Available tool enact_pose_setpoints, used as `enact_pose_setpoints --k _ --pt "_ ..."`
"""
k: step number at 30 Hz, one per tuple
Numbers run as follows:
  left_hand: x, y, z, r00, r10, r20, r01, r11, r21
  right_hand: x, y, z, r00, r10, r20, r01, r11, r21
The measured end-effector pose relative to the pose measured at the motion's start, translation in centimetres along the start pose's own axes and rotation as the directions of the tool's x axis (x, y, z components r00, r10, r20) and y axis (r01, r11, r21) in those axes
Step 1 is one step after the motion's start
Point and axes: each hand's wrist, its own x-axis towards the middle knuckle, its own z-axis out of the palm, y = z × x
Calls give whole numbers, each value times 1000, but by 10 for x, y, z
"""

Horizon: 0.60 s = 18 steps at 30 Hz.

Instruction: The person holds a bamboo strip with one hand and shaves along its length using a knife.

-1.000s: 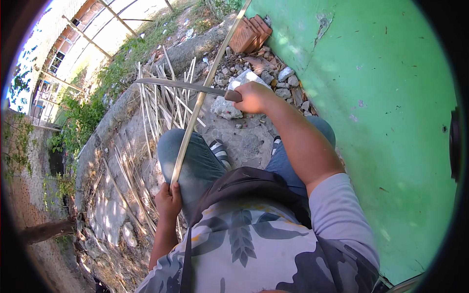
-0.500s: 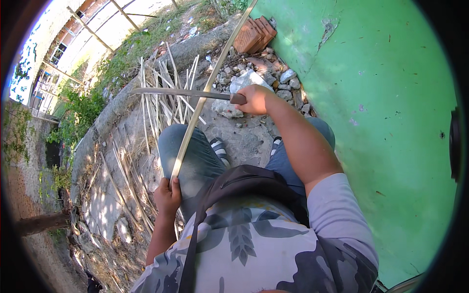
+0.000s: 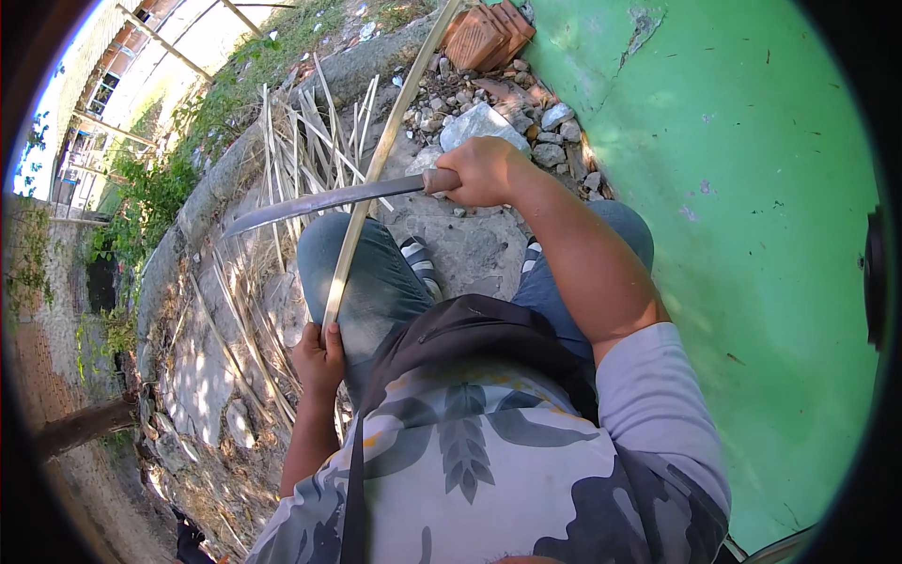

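Observation:
My right hand (image 3: 484, 172) is closed around the wooden handle of a machete (image 3: 324, 200), whose long blade points left. The blade lies across a long pale strip of split bamboo (image 3: 402, 103); whether it touches the strip I cannot tell. My left hand (image 3: 319, 355) grips the near end of that strip, thumb on top, beside my left knee. From there the strip slants up and away past my knee to the top of the view.
Several pale strips (image 3: 310, 141) lie in a pile ahead on the left, with more strips (image 3: 246, 338) beside my left leg. Rubble (image 3: 484, 127) and reddish bricks (image 3: 487, 38) sit ahead by the green wall (image 3: 723, 235) on my right. A low stone kerb (image 3: 202, 207) curves along the left.
The machete has come nearer to me, its tip swinging down and left, and more of the blade's flat side shows. My left hand still holds the strip in nearly the same place.

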Motion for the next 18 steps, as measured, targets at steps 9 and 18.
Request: enact_pose_setpoints --k 9,18 --pt "-1 -1 -1 1000 6 2 -6 1000 -3 2 16 8 997 66 -30 -61 987 150" --pt "-1 -6 -1 1000 -7 7 7 1000 10 0 -7 -6 1000 -8 13 8 999 -39"
